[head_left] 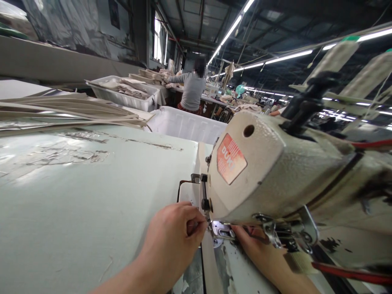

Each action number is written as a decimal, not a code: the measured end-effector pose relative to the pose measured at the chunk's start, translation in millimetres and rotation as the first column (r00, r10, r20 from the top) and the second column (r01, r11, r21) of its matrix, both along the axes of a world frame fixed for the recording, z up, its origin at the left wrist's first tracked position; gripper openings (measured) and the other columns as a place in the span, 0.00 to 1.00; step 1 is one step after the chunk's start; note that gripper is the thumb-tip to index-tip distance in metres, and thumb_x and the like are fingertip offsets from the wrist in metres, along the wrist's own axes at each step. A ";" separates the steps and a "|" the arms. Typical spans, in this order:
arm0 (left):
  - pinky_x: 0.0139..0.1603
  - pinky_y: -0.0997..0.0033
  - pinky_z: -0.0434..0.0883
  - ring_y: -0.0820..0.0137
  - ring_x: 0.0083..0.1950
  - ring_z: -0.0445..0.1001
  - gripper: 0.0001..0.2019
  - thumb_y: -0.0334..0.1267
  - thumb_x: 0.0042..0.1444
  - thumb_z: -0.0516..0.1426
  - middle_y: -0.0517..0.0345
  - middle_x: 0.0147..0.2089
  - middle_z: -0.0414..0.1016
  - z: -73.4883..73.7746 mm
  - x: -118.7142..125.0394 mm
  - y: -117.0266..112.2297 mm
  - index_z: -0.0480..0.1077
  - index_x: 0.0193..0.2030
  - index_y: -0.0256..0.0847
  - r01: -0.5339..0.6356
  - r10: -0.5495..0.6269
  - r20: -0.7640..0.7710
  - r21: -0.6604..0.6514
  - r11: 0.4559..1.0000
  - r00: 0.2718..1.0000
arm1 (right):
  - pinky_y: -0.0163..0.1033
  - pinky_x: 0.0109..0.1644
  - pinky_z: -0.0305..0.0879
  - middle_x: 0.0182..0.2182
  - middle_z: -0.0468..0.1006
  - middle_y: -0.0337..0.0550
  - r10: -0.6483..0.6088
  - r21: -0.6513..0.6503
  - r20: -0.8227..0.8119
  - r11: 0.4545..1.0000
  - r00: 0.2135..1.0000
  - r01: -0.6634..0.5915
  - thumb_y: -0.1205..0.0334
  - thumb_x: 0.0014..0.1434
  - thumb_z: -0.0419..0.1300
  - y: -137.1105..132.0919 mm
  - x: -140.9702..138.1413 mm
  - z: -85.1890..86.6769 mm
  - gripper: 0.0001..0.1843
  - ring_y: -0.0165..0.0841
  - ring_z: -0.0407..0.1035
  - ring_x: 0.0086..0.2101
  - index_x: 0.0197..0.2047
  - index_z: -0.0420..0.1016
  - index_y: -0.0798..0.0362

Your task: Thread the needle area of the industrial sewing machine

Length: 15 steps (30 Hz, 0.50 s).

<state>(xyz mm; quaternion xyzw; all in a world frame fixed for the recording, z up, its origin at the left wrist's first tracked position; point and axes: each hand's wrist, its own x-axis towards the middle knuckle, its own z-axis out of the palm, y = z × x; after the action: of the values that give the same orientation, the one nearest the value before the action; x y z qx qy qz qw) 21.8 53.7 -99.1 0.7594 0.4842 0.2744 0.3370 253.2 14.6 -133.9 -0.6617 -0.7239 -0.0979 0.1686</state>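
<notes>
My left hand [176,232] is closed in a pinch just left of the needle area of a sewing machine [260,163]. A very fine line, which looks like thread [192,223], shows at its fingertips. My right hand [257,243] reaches in from the right beneath the machine head, a fingertip beside the metal presser foot [223,231]. The machine hides most of its fingers, so whether they hold anything cannot be made out. A narrow beige fabric strip [211,261] runs along the bed past the presser foot, and a small lamp lights that spot.
The pale green tabletop [147,175] spreads to the left, with worn tape on it. Long beige strips [70,110] lie at its far left. Behind stand a white bin [186,124] and a fabric-filled tub [122,87]. A person [192,90] works farther back.
</notes>
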 end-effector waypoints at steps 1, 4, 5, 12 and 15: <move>0.26 0.75 0.52 0.75 0.23 0.55 0.09 0.29 0.50 0.54 0.66 0.22 0.55 -0.6 0.1 0.2 0.67 0.21 0.40 -0.001 0.001 -0.005 -0.003 1.000 1.000 | 0.42 0.25 0.74 0.21 0.80 0.42 0.002 -0.015 0.020 1.000 1.000 -0.001 0.55 0.57 0.47 0.5 -1.2 -0.3 0.22 0.43 0.75 0.23 0.25 0.82 0.45; 0.26 0.75 0.54 0.75 0.24 0.57 0.09 0.30 0.50 0.54 0.66 0.22 0.57 -2.2 0.4 1.1 0.67 0.21 0.40 -0.007 0.007 0.003 0.009 1.000 1.000 | 0.55 0.28 0.75 0.23 0.81 0.49 -0.020 -0.017 0.063 1.000 0.998 0.021 0.54 0.59 0.43 3.3 -4.9 -2.2 0.27 0.53 0.76 0.25 0.25 0.81 0.51; 0.27 0.75 0.54 0.74 0.24 0.57 0.08 0.30 0.50 0.53 0.65 0.23 0.57 -2.7 0.5 1.3 0.67 0.21 0.40 -0.009 0.009 0.007 0.013 1.000 1.000 | 0.56 0.31 0.75 0.24 0.81 0.50 -0.029 -0.003 0.060 1.000 0.998 0.029 0.55 0.58 0.44 4.2 -5.6 -3.7 0.26 0.54 0.76 0.27 0.25 0.81 0.52; 0.26 0.76 0.53 0.74 0.24 0.56 0.08 0.30 0.49 0.52 0.66 0.21 0.54 -3.7 -1.2 0.9 0.64 0.20 0.40 -0.001 0.001 -0.001 0.035 0.999 1.000 | 0.40 0.24 0.68 0.17 0.78 0.37 0.042 -0.033 -0.018 0.999 0.999 -0.043 0.59 0.59 0.50 4.7 0.2 -18.7 0.18 0.39 0.72 0.18 0.29 0.81 0.47; 0.26 0.75 0.54 0.74 0.24 0.56 0.09 0.31 0.50 0.52 0.66 0.21 0.54 -5.1 -2.1 0.6 0.63 0.20 0.40 -0.011 0.010 0.005 0.051 0.999 1.000 | 0.39 0.23 0.67 0.18 0.78 0.37 0.067 -0.058 -0.036 0.996 0.997 -0.069 0.60 0.59 0.49 5.7 5.1 -21.2 0.18 0.39 0.72 0.19 0.27 0.80 0.45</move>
<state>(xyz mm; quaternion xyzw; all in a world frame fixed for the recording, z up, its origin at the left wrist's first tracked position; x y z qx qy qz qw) 19.7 54.3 -104.2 0.7646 0.4803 0.2901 0.3171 258.3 20.4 -155.1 -0.6428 -0.7458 -0.0594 0.1644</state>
